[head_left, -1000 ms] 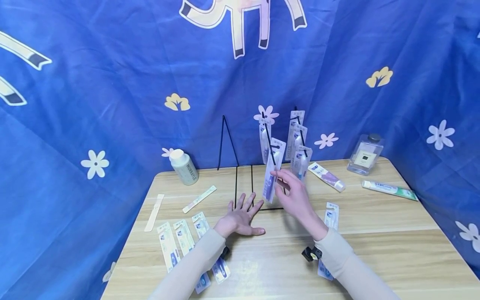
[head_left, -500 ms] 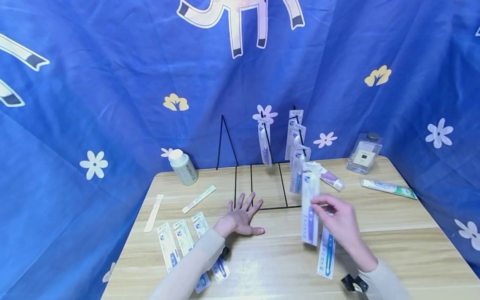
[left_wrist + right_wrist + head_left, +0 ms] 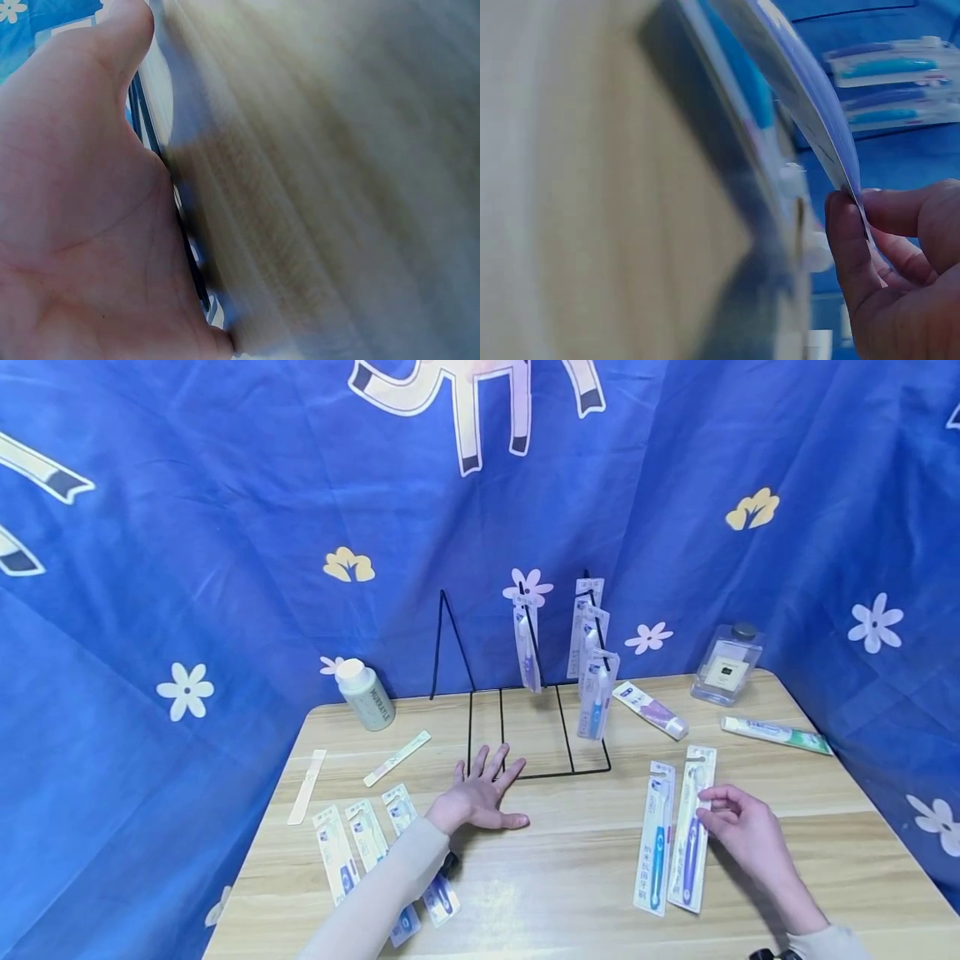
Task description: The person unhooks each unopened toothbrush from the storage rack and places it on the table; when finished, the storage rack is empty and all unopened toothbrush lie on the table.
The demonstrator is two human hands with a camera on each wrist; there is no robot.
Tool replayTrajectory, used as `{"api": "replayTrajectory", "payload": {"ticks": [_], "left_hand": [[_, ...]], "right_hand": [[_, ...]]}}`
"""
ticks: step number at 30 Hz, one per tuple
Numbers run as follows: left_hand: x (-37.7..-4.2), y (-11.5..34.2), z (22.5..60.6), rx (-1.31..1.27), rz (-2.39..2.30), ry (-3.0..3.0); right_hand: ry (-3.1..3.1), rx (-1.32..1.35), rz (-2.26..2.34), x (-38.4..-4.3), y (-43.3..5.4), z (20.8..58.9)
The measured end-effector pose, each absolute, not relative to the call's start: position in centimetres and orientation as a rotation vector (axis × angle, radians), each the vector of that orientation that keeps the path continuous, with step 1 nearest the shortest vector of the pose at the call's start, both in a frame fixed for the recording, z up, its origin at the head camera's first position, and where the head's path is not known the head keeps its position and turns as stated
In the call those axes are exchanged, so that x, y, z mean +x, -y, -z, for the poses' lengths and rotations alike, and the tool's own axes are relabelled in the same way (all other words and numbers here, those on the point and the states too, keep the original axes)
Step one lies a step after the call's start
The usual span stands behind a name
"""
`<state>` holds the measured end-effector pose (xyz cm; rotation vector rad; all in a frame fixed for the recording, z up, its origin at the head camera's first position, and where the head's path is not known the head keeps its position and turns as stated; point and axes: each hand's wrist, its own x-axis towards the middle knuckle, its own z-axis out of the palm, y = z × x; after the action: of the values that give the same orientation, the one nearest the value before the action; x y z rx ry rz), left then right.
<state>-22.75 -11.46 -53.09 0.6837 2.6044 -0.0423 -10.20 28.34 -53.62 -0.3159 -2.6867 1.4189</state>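
Note:
My right hand [image 3: 746, 831] pinches the edge of a packaged purple toothbrush [image 3: 692, 835] low over the right part of the table; in the right wrist view thumb and fingers [image 3: 851, 247] grip the card's rim. Just left of it lies a packaged blue toothbrush [image 3: 655, 843]. My left hand [image 3: 483, 797] is spread with straight fingers at the front of the black wire rack [image 3: 562, 774]. One toothbrush pack [image 3: 527, 647] hangs from the rack's middle hook. Several overlapping packs, the front one with a blue handle [image 3: 597, 702], hang from its right hook.
Packaged toothbrushes [image 3: 336, 852] lie at front left, partly under my left forearm. Behind them are two flat strips, a white one [image 3: 306, 787] and a printed one [image 3: 397, 758], and a bottle [image 3: 366, 695]. Toothpaste tubes [image 3: 649, 710] and a clear bottle [image 3: 727, 668] are at right.
My right hand has taken the purple toothbrush pack off the middle hook and carried it right and toward me, beside the blue one. The left hand has stayed in place.

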Motion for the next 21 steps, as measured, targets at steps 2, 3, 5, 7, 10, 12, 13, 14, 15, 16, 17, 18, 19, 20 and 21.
{"api": "replayTrajectory", "payload": {"ticks": [2, 3, 5, 7, 10, 12, 13, 14, 15, 16, 17, 18, 19, 20, 21], "left_hand": [[-22.7, 11.5, 53.1, 0.682, 0.045, -2.606], [-22.7, 11.5, 53.1, 0.681, 0.051, -2.606], [-22.7, 11.6, 53.0, 0.682, 0.057, -2.606], [-22.7, 11.5, 53.0, 0.683, 0.064, -2.606], [-22.7, 11.5, 53.0, 0.685, 0.071, -2.608], [-22.8, 11.5, 52.9, 0.683, 0.078, -2.608], [-22.8, 11.5, 52.9, 0.682, 0.081, -2.607], [-22.8, 11.5, 52.9, 0.681, 0.083, -2.607], [-22.8, 11.5, 52.8, 0.680, 0.078, -2.608], [-22.8, 11.4, 52.8, 0.680, 0.081, -2.606], [-22.8, 11.4, 52.8, 0.679, 0.083, -2.604], [-22.8, 11.4, 52.8, 0.678, 0.085, -2.603], [-22.7, 11.4, 52.8, 0.679, 0.085, -2.602], [-22.7, 11.4, 52.9, 0.680, 0.084, -2.601], [-22.7, 11.4, 52.9, 0.681, 0.080, -2.600]], "right_hand": [[2.723, -0.327, -1.457, -10.3, -28.3, 54.3], [2.741, -0.336, -1.470, -10.3, -28.2, 54.5], [2.770, -0.355, -1.487, -10.4, -28.1, 54.9], [2.806, -0.351, -1.465, -10.4, -28.1, 55.1], [2.852, -0.314, -1.389, -10.4, -28.3, 55.3], [2.877, -0.263, -1.292, -10.5, -28.4, 55.2], [2.888, -0.238, -1.240, -10.5, -28.4, 55.2], [2.900, -0.213, -1.182, -10.6, -28.5, 55.1], [2.911, -0.192, -1.124, -10.6, -28.5, 54.9], [2.926, -0.168, -1.072, -10.7, -28.6, 54.8], [2.941, -0.153, -1.028, -10.7, -28.6, 54.6], [2.961, -0.146, -0.991, -10.8, -28.6, 54.5], [2.982, -0.141, -0.966, -10.9, -28.7, 54.3], [3.004, -0.143, -0.945, -10.9, -28.7, 54.2], [3.027, -0.149, -0.930, -11.0, -28.7, 54.1]]}}
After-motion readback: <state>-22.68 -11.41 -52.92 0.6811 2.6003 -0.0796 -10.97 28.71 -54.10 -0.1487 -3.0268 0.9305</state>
